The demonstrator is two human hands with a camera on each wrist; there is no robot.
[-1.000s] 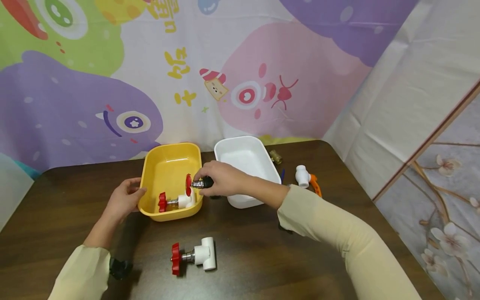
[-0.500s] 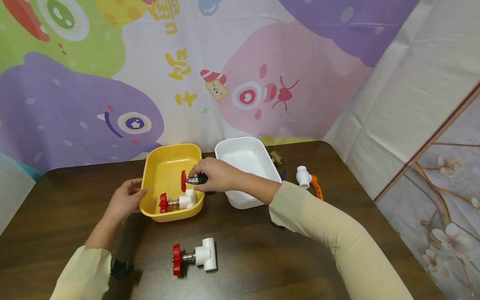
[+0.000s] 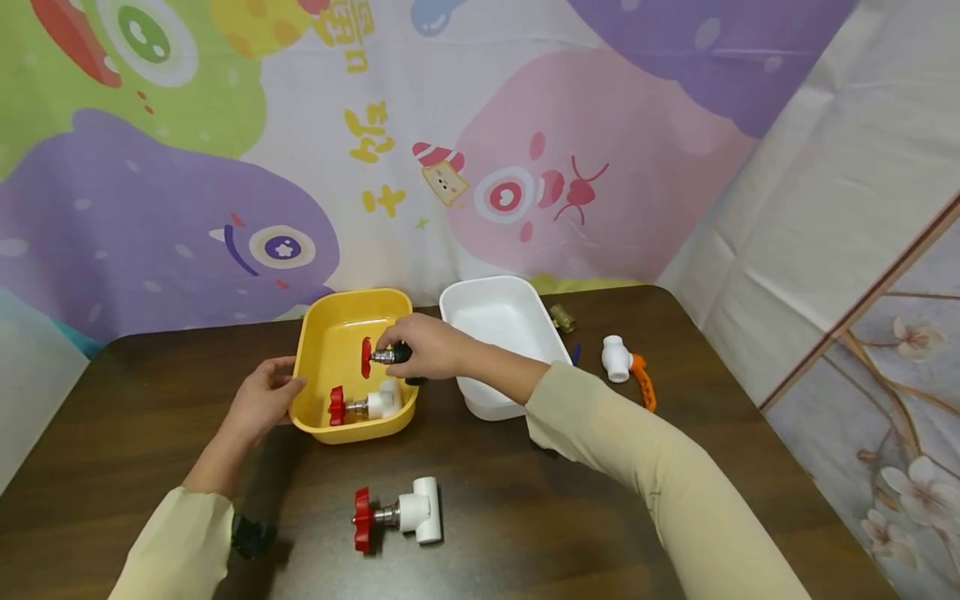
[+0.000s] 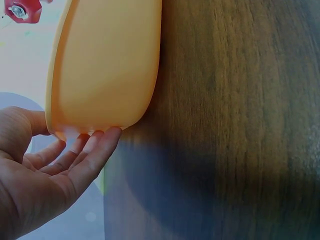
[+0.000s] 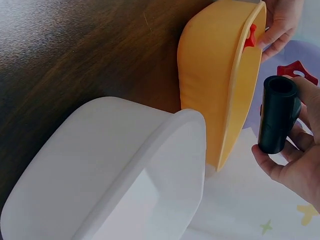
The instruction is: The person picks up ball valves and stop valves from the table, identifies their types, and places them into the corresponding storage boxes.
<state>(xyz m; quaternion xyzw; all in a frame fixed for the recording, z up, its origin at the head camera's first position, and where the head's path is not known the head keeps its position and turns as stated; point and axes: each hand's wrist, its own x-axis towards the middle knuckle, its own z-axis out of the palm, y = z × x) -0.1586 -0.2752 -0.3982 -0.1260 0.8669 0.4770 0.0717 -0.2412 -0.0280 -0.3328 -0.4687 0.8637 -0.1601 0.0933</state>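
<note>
My right hand [image 3: 435,346] holds a black valve [image 5: 279,112] with a red handwheel [image 3: 366,358] above the yellow tray [image 3: 358,432]. The right wrist view shows its hollow black body between my thumb and fingers. At the tray's left side, my left hand [image 3: 258,393] grips the rim, with thumb at the edge and fingertips [image 4: 114,134] against the outer wall. A white tee valve [image 3: 381,404] with a red handwheel lies inside the tray. Another white tee valve [image 3: 416,511] with a red handwheel lies on the table in front.
A white tray [image 3: 498,312] stands right of the yellow one, partly behind my right forearm. Beyond it lie a brass fitting [image 3: 562,318], a blue piece [image 3: 576,354] and a white ball valve [image 3: 617,360] with an orange handle. A printed cloth [image 3: 390,250] hangs behind the table.
My right hand has carried the black valve slightly left and up, farther over the yellow tray. The left hand keeps its place on the rim. The head view has shifted a little.
</note>
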